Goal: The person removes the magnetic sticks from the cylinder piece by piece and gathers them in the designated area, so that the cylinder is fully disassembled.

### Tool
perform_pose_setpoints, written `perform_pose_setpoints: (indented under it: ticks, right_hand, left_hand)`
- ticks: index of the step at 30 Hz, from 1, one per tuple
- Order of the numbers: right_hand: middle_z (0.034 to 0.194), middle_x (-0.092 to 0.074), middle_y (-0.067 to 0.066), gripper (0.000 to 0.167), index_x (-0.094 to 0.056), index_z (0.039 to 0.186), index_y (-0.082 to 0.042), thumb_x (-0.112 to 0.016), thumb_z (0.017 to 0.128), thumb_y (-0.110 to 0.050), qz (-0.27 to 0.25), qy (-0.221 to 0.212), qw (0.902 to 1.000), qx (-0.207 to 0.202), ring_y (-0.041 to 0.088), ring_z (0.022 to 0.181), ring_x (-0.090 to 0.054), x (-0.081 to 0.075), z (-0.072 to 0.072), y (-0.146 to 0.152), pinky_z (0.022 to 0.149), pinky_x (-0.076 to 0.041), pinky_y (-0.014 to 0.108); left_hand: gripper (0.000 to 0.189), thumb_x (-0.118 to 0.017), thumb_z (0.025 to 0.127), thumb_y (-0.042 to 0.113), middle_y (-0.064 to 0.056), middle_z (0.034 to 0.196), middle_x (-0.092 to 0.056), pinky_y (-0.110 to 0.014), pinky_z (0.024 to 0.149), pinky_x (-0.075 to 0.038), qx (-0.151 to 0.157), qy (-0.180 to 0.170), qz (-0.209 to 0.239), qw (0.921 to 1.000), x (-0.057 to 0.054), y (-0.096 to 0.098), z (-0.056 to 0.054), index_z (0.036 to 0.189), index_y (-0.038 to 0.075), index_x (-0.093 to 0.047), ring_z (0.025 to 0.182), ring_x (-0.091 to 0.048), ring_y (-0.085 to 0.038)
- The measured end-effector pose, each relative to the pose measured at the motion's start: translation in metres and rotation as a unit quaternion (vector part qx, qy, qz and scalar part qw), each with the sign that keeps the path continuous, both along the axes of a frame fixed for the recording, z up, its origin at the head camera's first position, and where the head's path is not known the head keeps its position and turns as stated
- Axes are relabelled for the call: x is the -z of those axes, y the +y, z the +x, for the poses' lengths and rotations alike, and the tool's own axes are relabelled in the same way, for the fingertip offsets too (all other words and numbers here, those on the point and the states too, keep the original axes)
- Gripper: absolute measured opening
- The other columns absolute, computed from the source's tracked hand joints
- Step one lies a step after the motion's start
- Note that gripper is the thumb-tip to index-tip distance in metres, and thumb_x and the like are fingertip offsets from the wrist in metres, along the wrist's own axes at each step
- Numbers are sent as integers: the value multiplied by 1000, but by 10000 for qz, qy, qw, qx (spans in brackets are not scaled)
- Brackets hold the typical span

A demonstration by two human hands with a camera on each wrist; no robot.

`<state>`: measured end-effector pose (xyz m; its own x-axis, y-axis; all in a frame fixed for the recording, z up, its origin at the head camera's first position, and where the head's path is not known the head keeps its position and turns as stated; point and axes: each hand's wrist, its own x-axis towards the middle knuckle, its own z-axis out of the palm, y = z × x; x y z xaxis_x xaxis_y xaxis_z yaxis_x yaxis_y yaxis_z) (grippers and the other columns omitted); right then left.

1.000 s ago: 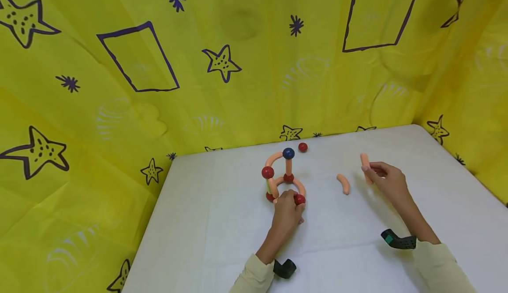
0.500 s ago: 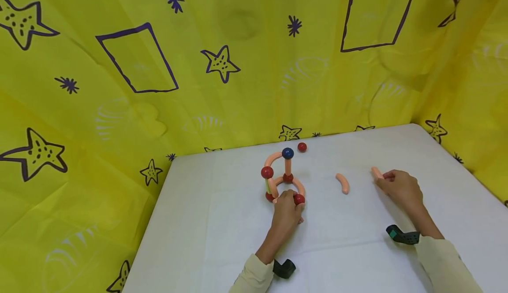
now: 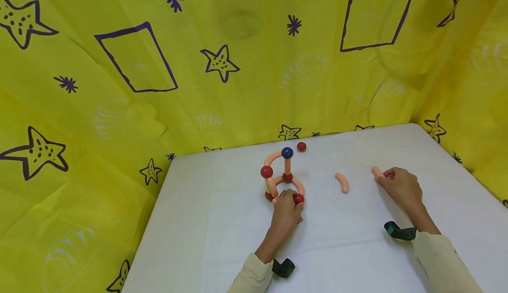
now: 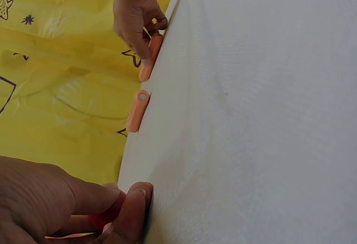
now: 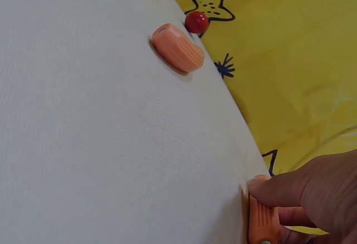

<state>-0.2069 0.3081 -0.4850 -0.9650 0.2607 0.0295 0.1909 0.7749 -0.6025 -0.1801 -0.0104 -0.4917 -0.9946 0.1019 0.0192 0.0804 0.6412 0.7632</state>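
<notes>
My left hand (image 3: pixel 285 211) grips a red ball (image 3: pixel 299 198) at the near side of a magnetic ball-and-rod structure. That structure joins orange rods, one pale green rod (image 3: pixel 267 186), several red balls and a blue ball (image 3: pixel 287 153) at its top. Its near part is hidden behind the left fingers. To the right, my right hand (image 3: pixel 402 189) pinches a straight orange rod (image 5: pixel 263 221) between thumb and fingers, low at the tabletop; whether it fully rests there I cannot tell. Between the hands lies a curved orange rod (image 3: pixel 342 183), touched by neither.
A loose red ball (image 3: pixel 301 146) sits behind the structure, near the back edge of the white table (image 3: pixel 238 240). Yellow patterned cloth (image 3: pixel 246 108) rises behind the table and along both sides.
The right hand has moved right with the straight orange rod, which was tilted up and is now lower, at the table. My left hand and the structure have stayed put.
</notes>
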Motion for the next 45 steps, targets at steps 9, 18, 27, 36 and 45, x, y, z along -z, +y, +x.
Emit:
perform_pose_setpoints:
  ticks: [9,18,27,36,45]
  right_hand:
    - [84,-63,21,55,-63,101,8,-58,94,-46,-65,130,9998,104,26,68,-57,4,-2,0,50,-37,29]
    - [91,-64,24,55,-62,104,8,-59,94,-46,-73,87,9999,61,29,73,-58,3,-1,-1,52,-37,29]
    - [103,-64,27,59,-61,109,6,-56,93,-51,35,330,9992,222,36,82,-61,-1,0,-4,52,-40,32]
    - [93,-62,26,30,-66,102,7,-60,96,-21,98,1882,9821,15,39,83,-60,-31,-1,-31,58,-41,31]
    - [87,-63,15,14,-68,97,2,-68,91,-10,-74,2346,9641,-1241,30,81,-60,-42,-2,-79,62,-45,23]
  left_hand:
    - [33,-73,87,11,-12,103,-60,-13,44,-44,-34,-36,1,10000,-1,1,1,114,-3,-58,43,-51,-3]
    - [33,-73,87,12,-10,101,-60,-13,43,-45,-62,-119,9,9999,0,1,0,114,-1,-59,43,-52,-4]
    - [32,-72,88,11,-10,96,-59,-13,44,-44,103,34,61,9999,0,-3,1,115,-2,-59,42,-51,-2]
    - [38,-73,89,17,-7,96,-62,-12,52,-46,180,329,-480,9981,-2,-4,4,119,-1,-60,59,-55,-3]
    - [40,-75,87,22,-2,91,-63,-18,70,-51,304,488,-1086,9924,-15,-1,13,116,1,-59,78,-57,-10]
